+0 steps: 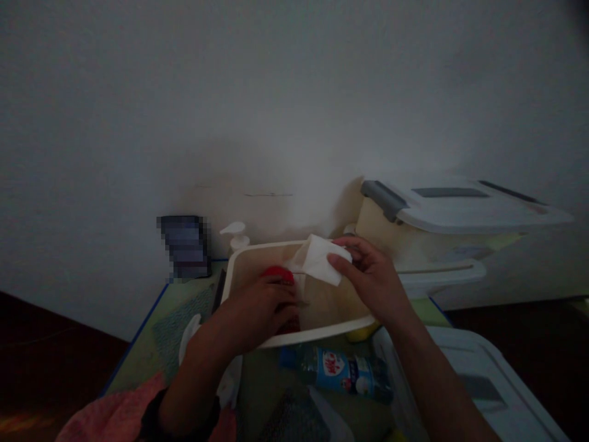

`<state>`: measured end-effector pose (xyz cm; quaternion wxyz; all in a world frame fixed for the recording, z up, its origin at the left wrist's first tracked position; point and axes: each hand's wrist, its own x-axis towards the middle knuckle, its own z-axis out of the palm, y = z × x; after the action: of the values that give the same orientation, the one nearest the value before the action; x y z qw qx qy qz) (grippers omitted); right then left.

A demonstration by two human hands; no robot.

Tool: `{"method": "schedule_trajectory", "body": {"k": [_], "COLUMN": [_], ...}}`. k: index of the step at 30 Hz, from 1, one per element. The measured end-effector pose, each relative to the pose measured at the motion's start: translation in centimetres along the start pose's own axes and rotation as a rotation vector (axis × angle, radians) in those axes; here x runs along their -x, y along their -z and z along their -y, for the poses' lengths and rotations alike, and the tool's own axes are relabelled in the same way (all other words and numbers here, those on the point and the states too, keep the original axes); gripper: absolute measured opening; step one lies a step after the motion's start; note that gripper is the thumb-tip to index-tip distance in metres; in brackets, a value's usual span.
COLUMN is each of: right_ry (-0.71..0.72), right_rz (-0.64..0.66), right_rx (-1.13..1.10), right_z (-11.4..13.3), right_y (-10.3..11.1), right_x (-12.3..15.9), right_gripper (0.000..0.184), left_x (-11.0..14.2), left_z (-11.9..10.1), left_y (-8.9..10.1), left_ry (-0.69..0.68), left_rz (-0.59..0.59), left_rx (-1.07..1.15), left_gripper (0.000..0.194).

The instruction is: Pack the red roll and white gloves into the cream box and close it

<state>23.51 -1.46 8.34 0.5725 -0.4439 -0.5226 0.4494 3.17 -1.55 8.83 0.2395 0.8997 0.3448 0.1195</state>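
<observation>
My right hand [370, 270] pinches a thin white sheet [322, 259], which looks like a tissue or a small cloth, above the right half of a cream plastic bin [239, 261]. Inside the bin's left half, my left hand [260, 310] has its fingers curled over a red item [277, 272]. More red shows below those fingers, but the hand covers most of the item, so its kind is unclear. A dark band circles my left wrist.
A lidded storage box [460, 212] stands back right against the wall. In front of the bin lies a blue-labelled bottle [343, 371]. A white lid [488, 362] is at the right, a pump bottle [237, 236] behind the bin, a blurred-out dark device [188, 245] at back left.
</observation>
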Motion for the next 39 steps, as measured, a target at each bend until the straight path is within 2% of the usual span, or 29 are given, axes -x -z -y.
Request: {"method": "schedule_trajectory", "body": {"k": [3, 7, 9, 12, 15, 21, 26, 30, 33, 37, 39], "right_ry": [-0.004, -0.002, -0.016, -0.055, -0.053, 0.024, 0.127, 0.161, 0.116, -0.041, -0.082], "right_rz": [0.008, 0.036, 0.07, 0.171, 0.272, 0.288, 0.252, 0.229, 0.249, 0.33, 0.325], "right_rx": [0.018, 0.062, 0.068, 0.077, 0.109, 0.221, 0.356, 0.382, 0.317, 0.033, -0.038], "right_z": [-0.4, -0.3, 0.0, 0.3, 0.6, 1.6, 2.8, 3.4, 3.7, 3.7, 3.7], "right_y": [-0.1, -0.3, -0.2, -0.1, -0.1, -0.1, -0.3, -0.5, -0.6, -0.8, -0.8], "right_x": [-0.2, 0.0, 0.2, 0.5, 0.8, 1.4, 2.2, 2.9, 3.2, 3.5, 3.6], "right_gripper": [0.024, 0.022, 0.022, 0.02, 0.019, 0.018, 0.016, 0.016, 0.016, 0.03, 0.032], "left_x": [0.2, 1.1, 1.5, 1.6, 1.3, 1.3, 2.0, 1.8, 1.7, 2.0, 2.2], "left_z": [-0.6, -0.6, -0.1, 0.4, -0.3, -2.6, -3.0, -3.5, -3.6, -3.5, -3.4], "left_y": [0.2, 0.6, 0.7, 0.7, 0.7, 1.1, 1.5, 1.7, 1.7, 1.5, 1.4], "left_ry": [0.081, 0.25, 0.281, 0.274, 0.208, 0.189, 0.163, 0.134, 0.14, 0.127, 0.105], "left_rz": [0.024, -0.048, -0.086, -0.229, -0.356, -0.241, -0.349, -0.313, -0.297, -0.268, -0.278], "left_rx": [-0.112, -0.313, -0.301, -0.189, -0.019, 0.207, 0.338, 0.404, 0.577, 0.926, 0.975], "left_gripper": [0.03, 0.028, 0.029, 0.036, 0.051, 0.049, 0.041, 0.042, 0.042, 0.044, 0.038]}}
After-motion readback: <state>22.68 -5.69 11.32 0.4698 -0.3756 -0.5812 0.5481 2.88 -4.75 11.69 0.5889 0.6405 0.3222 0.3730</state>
